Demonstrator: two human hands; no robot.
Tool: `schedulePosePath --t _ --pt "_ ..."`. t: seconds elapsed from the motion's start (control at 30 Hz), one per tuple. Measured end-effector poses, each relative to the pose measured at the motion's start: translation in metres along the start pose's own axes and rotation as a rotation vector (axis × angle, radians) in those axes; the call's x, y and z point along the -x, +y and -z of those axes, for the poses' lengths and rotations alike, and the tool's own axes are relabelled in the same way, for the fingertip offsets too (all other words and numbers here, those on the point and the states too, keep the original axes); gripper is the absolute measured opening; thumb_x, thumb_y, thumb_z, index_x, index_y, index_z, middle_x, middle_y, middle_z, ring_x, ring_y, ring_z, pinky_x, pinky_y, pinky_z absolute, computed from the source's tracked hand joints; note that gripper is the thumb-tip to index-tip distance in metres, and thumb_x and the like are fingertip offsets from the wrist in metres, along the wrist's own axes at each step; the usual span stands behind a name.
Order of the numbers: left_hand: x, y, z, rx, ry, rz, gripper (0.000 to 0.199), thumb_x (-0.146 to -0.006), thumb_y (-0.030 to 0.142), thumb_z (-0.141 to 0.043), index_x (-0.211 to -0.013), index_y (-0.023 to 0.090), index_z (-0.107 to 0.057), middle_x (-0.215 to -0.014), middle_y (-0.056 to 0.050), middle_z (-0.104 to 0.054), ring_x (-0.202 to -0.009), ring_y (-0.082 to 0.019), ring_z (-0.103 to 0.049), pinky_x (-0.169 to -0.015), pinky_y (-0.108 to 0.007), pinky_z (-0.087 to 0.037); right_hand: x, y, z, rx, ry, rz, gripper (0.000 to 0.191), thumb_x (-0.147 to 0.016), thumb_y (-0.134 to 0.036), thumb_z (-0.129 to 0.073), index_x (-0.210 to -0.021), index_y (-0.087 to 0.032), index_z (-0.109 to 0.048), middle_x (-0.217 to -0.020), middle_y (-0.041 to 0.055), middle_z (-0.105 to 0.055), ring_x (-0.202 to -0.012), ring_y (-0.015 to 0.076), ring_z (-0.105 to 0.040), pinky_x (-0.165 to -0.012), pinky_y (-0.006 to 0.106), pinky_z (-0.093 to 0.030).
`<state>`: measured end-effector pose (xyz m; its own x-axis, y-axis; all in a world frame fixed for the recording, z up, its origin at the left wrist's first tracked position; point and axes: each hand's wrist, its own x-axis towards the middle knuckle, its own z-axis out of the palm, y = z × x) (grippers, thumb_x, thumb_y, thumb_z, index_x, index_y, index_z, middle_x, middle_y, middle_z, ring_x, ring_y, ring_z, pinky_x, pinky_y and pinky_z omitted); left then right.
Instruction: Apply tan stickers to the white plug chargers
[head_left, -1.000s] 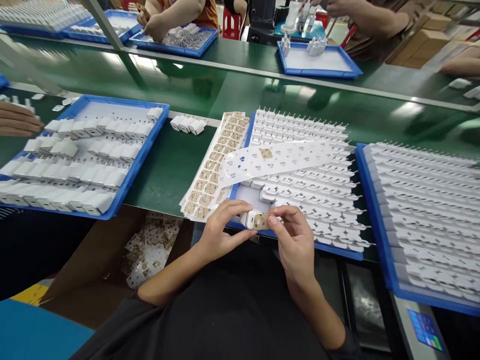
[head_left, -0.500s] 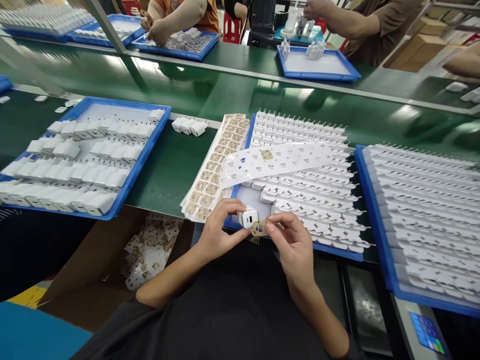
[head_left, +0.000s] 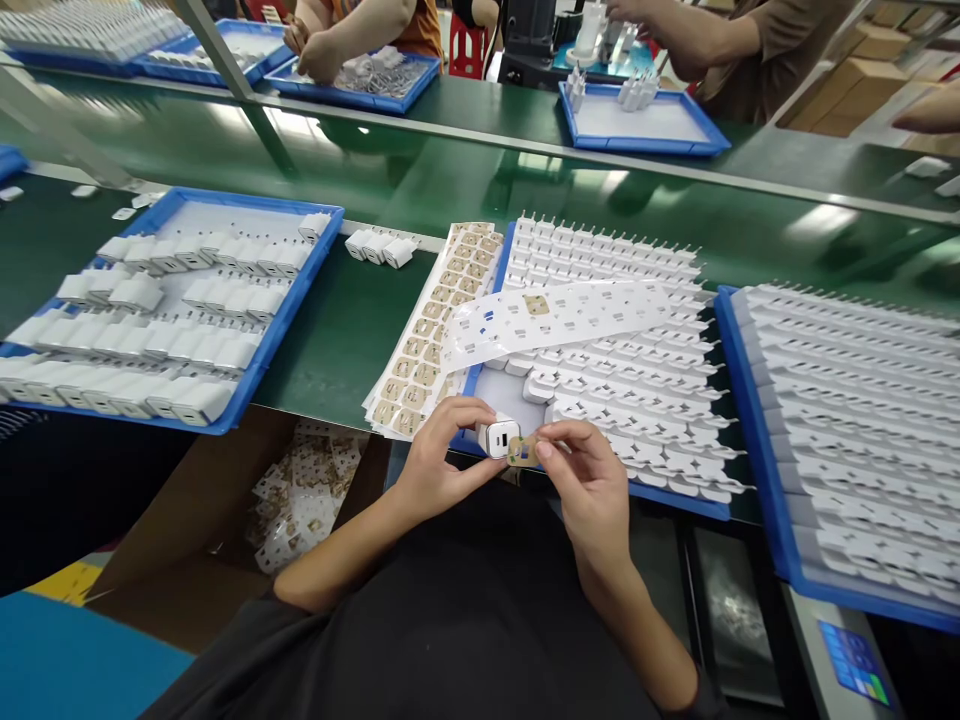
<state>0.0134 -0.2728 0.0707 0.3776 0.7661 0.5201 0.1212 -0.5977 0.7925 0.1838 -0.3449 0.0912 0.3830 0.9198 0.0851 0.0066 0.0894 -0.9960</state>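
Plug point(head_left: 501, 440), white, one: held in the left hand point(head_left: 433, 462), pinched between fingers above and thumb below, its port face turned up and toward the wearer, two dark slots showing. Sticker point(head_left: 521, 452), tan, one: held in the right hand point(head_left: 591, 480), its right-hand edge pinched between thumb and forefinger, its other end free. Position: the sticker lay just to the right of the port face and a little below the slots' level, between the plug and the right fingertips; whether its free edge touched the plug could not be told. Axis: the sticker's longer side ran roughly crosswise, from the right grip toward the plug. Nearer hand: the right for the sticker, the left for the plug; both hands were close together above the near edge of the middle tray point(head_left: 679, 498). Surroundings: rows of white plugs filled most of that tray, with a gap at its near left corner; a white strip point(head_left: 577, 318), bearing one tan piece, lay slantwise across the rows and onto the sheets point(head_left: 409, 345) at left; the left tray point(head_left: 291, 325) and right tray point(head_left: 756, 440) also held white plugs.
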Motion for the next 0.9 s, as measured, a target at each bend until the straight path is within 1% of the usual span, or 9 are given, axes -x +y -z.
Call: schedulePosePath --t 0.1,0.27,0.57,0.8,0.9 --pt "0.0001 0.0007 -0.0012 0.005 -0.010 0.002 0.034 -0.082 0.021 -0.077 -0.112 0.023 -0.060 -0.107 -0.008 -0.068 -0.101 -0.022 -0.067 -0.082 -0.033 -0.057 -0.0002 -0.0013 -0.0018 -0.019 -0.011 -0.012 0.005 -0.089 -0.026 -0.072 -0.094 -0.026 -0.070 -0.089 0.0006 -0.069 -0.086 0.0156 -0.067 -0.079 0.028 -0.055" --pt "0.0000 0.0032 -0.0017 -0.008 -0.019 -0.020 0.037 -0.082 0.022 -0.079 -0.113 0.023 -0.060 -0.105 -0.007 -0.069 -0.102 -0.022 -0.067 -0.085 -0.034 -0.057 -0.0012 -0.0021 -0.0053 -0.014 -0.031 -0.011 0.004 -0.090 -0.028 -0.071 -0.093 -0.026 -0.070 -0.089 0.0002 -0.068 -0.086 0.0151 -0.066 -0.080 0.027 -0.055" --pt "0.0007 0.0047 -0.0018 -0.042 -0.024 -0.028 0.035 -0.083 0.024 -0.079 -0.113 0.023 -0.060 -0.104 -0.007 -0.069 -0.102 -0.022 -0.068 -0.083 -0.034 -0.057 -0.0012 0.0010 -0.0050 0.016 -0.053 -0.027 0.007 -0.090 -0.031 -0.072 -0.094 -0.025 -0.070 -0.090 0.0011 -0.069 -0.086 0.0167 -0.066 -0.079 0.030 -0.055" --pt "-0.0001 0.0059 -0.0017 -0.038 -0.034 -0.039 0.036 -0.083 0.023 -0.079 -0.113 0.023 -0.060 -0.105 -0.007 -0.068 -0.102 -0.022 -0.068 -0.082 -0.032 -0.057 -0.0023 0.0008 -0.0053 -0.006 -0.058 -0.029 0.005 -0.090 -0.029 -0.071 -0.094 -0.027 -0.070 -0.089 -0.0010 -0.069 -0.084 0.0142 -0.065 -0.077 0.026 -0.053" --pt "-0.0005 0.0061 -0.0009 -0.037 -0.037 -0.036 0.036 -0.083 0.023 -0.079 -0.113 0.022 -0.060 -0.105 -0.007 -0.068 -0.102 -0.022 -0.068 -0.082 -0.033 -0.057 -0.0025 0.0009 -0.0044 -0.009 -0.057 -0.030 0.005 -0.090 -0.028 -0.072 -0.094 -0.027 -0.070 -0.089 -0.0009 -0.069 -0.085 0.0143 -0.065 -0.079 0.026 -0.053"
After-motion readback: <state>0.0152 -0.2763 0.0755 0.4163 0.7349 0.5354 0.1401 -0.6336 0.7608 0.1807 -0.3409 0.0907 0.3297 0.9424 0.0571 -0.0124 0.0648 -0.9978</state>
